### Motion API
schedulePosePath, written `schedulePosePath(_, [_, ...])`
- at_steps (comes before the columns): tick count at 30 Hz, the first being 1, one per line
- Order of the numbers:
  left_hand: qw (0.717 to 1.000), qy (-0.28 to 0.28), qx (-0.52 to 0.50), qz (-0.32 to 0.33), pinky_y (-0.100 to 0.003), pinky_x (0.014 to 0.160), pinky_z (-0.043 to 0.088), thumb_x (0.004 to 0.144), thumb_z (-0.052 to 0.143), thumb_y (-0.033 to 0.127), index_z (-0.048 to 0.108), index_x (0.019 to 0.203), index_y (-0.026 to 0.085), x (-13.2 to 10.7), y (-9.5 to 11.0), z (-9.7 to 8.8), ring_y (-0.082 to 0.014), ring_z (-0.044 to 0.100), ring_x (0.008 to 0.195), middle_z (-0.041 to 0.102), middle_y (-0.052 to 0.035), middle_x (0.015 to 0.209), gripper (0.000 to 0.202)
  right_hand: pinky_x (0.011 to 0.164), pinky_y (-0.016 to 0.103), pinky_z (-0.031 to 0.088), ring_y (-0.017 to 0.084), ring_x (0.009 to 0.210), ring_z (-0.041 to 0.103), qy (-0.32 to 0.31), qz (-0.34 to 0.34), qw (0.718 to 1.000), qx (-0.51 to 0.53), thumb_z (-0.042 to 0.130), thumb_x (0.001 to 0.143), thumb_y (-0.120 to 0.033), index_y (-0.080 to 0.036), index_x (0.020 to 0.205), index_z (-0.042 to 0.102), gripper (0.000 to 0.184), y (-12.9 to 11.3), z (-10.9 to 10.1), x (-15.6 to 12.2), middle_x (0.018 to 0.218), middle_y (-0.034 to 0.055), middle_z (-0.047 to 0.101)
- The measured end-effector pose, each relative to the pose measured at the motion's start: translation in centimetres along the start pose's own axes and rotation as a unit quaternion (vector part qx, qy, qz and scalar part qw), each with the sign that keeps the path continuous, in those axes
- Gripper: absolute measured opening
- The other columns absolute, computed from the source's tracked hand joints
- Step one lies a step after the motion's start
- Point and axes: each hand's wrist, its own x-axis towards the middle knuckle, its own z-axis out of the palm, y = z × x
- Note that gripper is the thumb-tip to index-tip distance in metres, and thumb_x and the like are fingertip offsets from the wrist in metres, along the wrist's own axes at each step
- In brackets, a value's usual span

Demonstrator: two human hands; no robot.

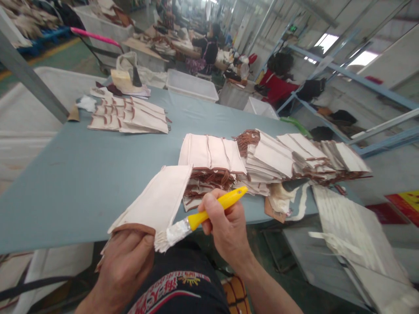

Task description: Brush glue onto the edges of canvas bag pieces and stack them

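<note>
My right hand (227, 226) grips a yellow-handled paintbrush (203, 213), whose bristles are coated in something white. The bristle end is close to the brown-edged end of a cream fabric piece (153, 192). My left hand (127, 257) is closed on that end at the table's front edge, with part of its fingers hidden under the piece. Beyond the brush lies a stack of cream pieces (209, 152) with brown edging. More such stacks (268, 157) run off to the right.
Another bundle of cream pieces (129, 115) lies at the far left of the blue-green table (81, 183). White plastic bins (191, 85) stand behind it. A metal post (36, 65) rises at the left. A person (209, 48) sits in the background.
</note>
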Motion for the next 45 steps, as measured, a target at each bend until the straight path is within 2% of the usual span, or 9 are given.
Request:
schedulePosePath(6, [1.0, -0.007, 0.002, 0.015, -0.037, 0.063, 0.042, 0.091, 0.051, -0.011, 0.058, 0.088, 0.024, 0.1, 0.0, 0.1, -0.0197, 0.062, 0.065, 0.066, -0.0012, 0.074, 0.035, 0.04, 0.02, 0.036, 0.008, 0.036, 0.04, 0.072, -0.033, 0.997, 0.001, 0.076, 0.084, -0.056, -0.021, 0.062, 0.062, 0.044, -0.2, -0.4, 1.0, 0.039, -0.0068, 0.047])
schedulePosePath(14, [1.0, -0.024, 0.003, 0.006, -0.037, 0.065, 0.044, 0.09, 0.052, -0.011, 0.062, 0.089, 0.022, -0.6, -0.1, -0.2, -0.0202, 0.064, 0.065, 0.066, -0.0015, 0.075, 0.035, 0.036, 0.019, 0.032, 0.008, 0.035, 0.04, 0.01, 0.0, 1.0, -0.015, 0.071, 0.087, -0.054, -0.021, 0.063, 0.06, 0.042, -0.2, 0.6, -1.1, 0.039, -0.0069, 0.045])
schedulePosePath(20, [1.0, 0.002, 0.001, -0.009, -0.036, 0.065, 0.046, 0.09, 0.052, -0.01, 0.063, 0.085, 0.023, -0.7, 0.2, 0.3, -0.0205, 0.065, 0.065, 0.067, -0.0009, 0.073, 0.035, 0.039, 0.019, 0.034, 0.007, 0.036, 0.038, 0.054, -0.027, 0.998, -0.001, 0.075, 0.084, -0.059, -0.021, 0.061, 0.059, 0.048, -0.2, 0.3, -0.2, 0.039, -0.0074, 0.044])
schedulePosePath(28, [0.999, 0.02, -0.038, -0.007, -0.035, 0.067, 0.048, 0.09, 0.049, -0.002, 0.067, 0.089, 0.021, -1.3, -0.2, 0.1, -0.0224, 0.068, 0.075, 0.072, -0.0058, 0.08, 0.029, 0.036, 0.019, 0.029, 0.007, 0.035, 0.035, 0.015, 0.02, 0.999, 0.029, 0.074, 0.085, -0.063, -0.022, 0.064, 0.058, 0.048, 0.7, 1.4, -2.2, 0.039, -0.0085, 0.042])
schedulePosePath(32, [0.998, 0.015, -0.044, -0.047, -0.031, 0.066, 0.05, 0.093, 0.051, 0.0, 0.065, 0.084, 0.021, -0.6, 0.4, -0.3, -0.019, 0.067, 0.071, 0.07, -0.004, 0.076, 0.027, 0.038, 0.019, 0.028, 0.006, 0.036, 0.032, 0.023, 0.037, 0.997, 0.059, 0.076, 0.083, -0.062, -0.021, 0.064, 0.057, 0.049, 1.7, 1.5, -1.3, 0.039, -0.0095, 0.04])
schedulePosePath(35, [0.987, 0.03, -0.103, -0.123, -0.025, 0.063, 0.051, 0.095, 0.054, 0.005, 0.061, 0.074, 0.022, 0.5, 0.8, -0.5, -0.0145, 0.066, 0.063, 0.067, 0.0006, 0.069, 0.028, 0.038, 0.018, 0.023, 0.005, 0.038, 0.031, 0.064, 0.041, 0.991, 0.11, 0.078, 0.079, -0.065, -0.021, 0.067, 0.057, 0.05, 2.5, 1.4, 0.4, 0.041, -0.0096, 0.042])
schedulePosePath(38, [0.95, 0.011, -0.177, -0.257, -0.023, 0.061, 0.053, 0.094, 0.057, 0.019, 0.066, 0.072, 0.023, 1.3, 0.7, -0.5, -0.0158, 0.07, 0.064, 0.072, 0.0011, 0.07, 0.024, 0.038, 0.017, 0.018, 0.004, 0.038, 0.025, 0.095, 0.044, 0.98, 0.168, 0.081, 0.073, -0.068, -0.022, 0.07, 0.056, 0.053, 2.9, 1.4, 1.6, 0.043, -0.0111, 0.041])
schedulePosePath(40, [0.896, -0.013, -0.265, -0.355, -0.025, 0.058, 0.053, 0.091, 0.061, 0.027, 0.074, 0.079, 0.023, 1.6, 0.2, -0.6, -0.0178, 0.068, 0.061, 0.073, 0.0006, 0.069, 0.018, 0.038, 0.017, 0.018, 0.004, 0.038, 0.025, 0.102, 0.036, 0.978, 0.181, 0.084, 0.072, -0.066, -0.022, 0.07, 0.057, 0.052, 2.8, 1.4, 2.0, 0.043, -0.011, 0.042])
schedulePosePath(45, [0.654, -0.044, -0.53, -0.539, -0.03, 0.058, 0.056, 0.076, 0.079, 0.035, 0.083, 0.104, 0.021, 2.6, 0.1, -1.2, -0.02, 0.066, 0.058, 0.075, -0.0003, 0.069, 0.032, 0.038, 0.016, 0.025, 0.005, 0.038, 0.035, 0.079, -0.019, 0.984, 0.161, 0.084, 0.079, -0.058, -0.02, 0.069, 0.061, 0.046, 1.9, 1.3, 1.6, 0.043, -0.0085, 0.047])
